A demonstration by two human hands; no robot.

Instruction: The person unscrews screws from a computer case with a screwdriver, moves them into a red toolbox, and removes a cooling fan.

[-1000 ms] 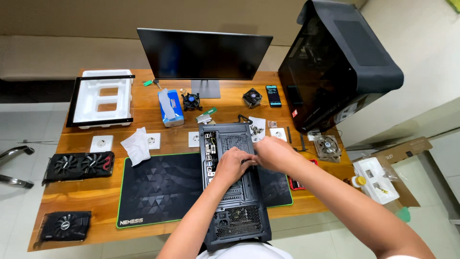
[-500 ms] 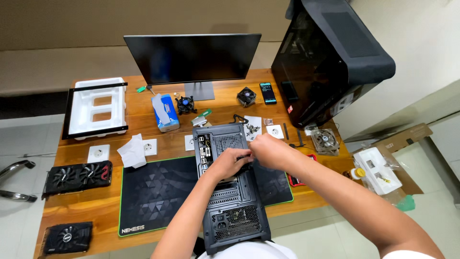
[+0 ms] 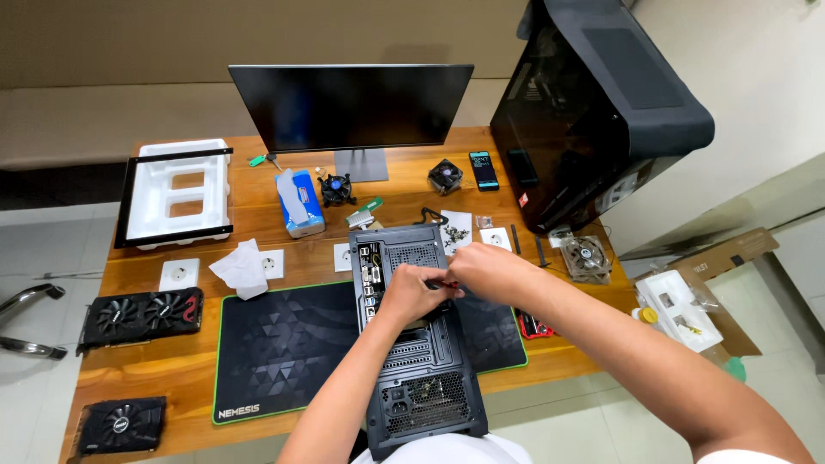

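A black computer case [image 3: 421, 378] lies flat on a dark desk mat [image 3: 284, 344], its rear panel facing up. Both my hands meet over the case's upper half. My right hand [image 3: 488, 271] grips a small red-handled screwdriver [image 3: 443, 284] that points left. My left hand [image 3: 411, 294] rests on the case, fingers curled and pinched at the tool's tip. What the tip touches is hidden by my fingers.
A monitor [image 3: 352, 107] stands at the back, and a large black tower case [image 3: 593, 112] at the right. Two graphics cards [image 3: 142, 314] [image 3: 120, 423] lie at the left. A white foam tray [image 3: 179, 193], tissue box [image 3: 301, 202], cooler fans [image 3: 335, 187] [image 3: 586, 256], phone [image 3: 483, 170] and screws [image 3: 455, 232] are scattered around.
The view shifted slightly as my head moved. Both hands stay together on the same spot of the case, with only small finger movements.
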